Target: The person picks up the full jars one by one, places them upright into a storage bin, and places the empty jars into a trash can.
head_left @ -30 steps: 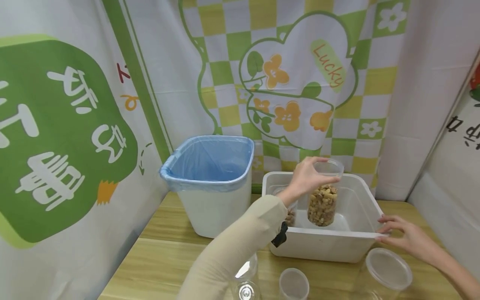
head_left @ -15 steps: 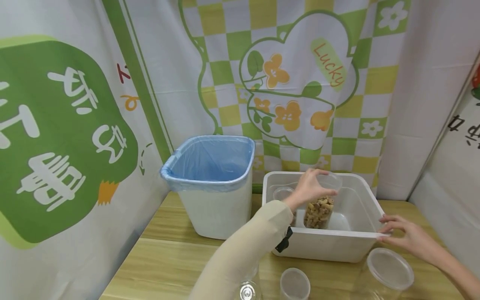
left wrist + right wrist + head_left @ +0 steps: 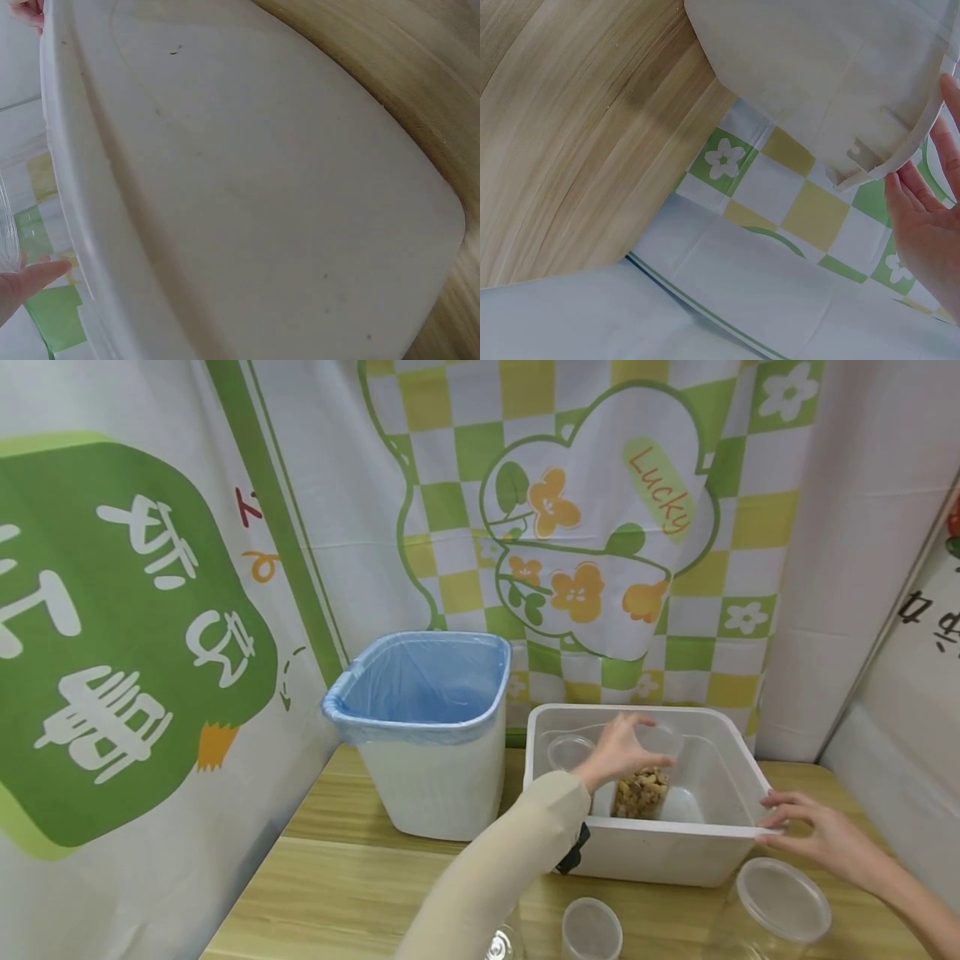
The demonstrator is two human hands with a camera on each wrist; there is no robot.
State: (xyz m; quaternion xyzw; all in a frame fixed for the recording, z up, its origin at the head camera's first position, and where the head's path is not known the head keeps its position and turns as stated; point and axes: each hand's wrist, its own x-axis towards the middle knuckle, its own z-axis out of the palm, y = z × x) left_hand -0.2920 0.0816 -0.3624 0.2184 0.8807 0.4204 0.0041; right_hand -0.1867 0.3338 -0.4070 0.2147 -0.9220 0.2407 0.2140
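Note:
A clear plastic jar of shelled walnut-like nuts (image 3: 640,793) is low inside the white plastic tub (image 3: 660,853). My left hand (image 3: 618,753) reaches over the tub's near wall, thumb and fingers round the jar's top. In the left wrist view only the thumb (image 3: 37,279) and a slice of the jar show beyond the tub wall. A second clear jar (image 3: 567,748) stands at the tub's left end, partly behind my left hand. My right hand (image 3: 825,843) holds the tub's right rim between fingers and thumb, seen also in the right wrist view.
Left of the tub stands a white bin (image 3: 442,785) with a blue liner (image 3: 420,681). Nearer me on the wooden table (image 3: 330,893) are a small lidded cup (image 3: 592,927), a large lidded clear jar (image 3: 783,902) and a clear container (image 3: 504,945) partly behind my sleeve.
My left hand has lowered the jar of nuts deeper into the tub, and the jar has shifted slightly left. My right hand stays on the rim.

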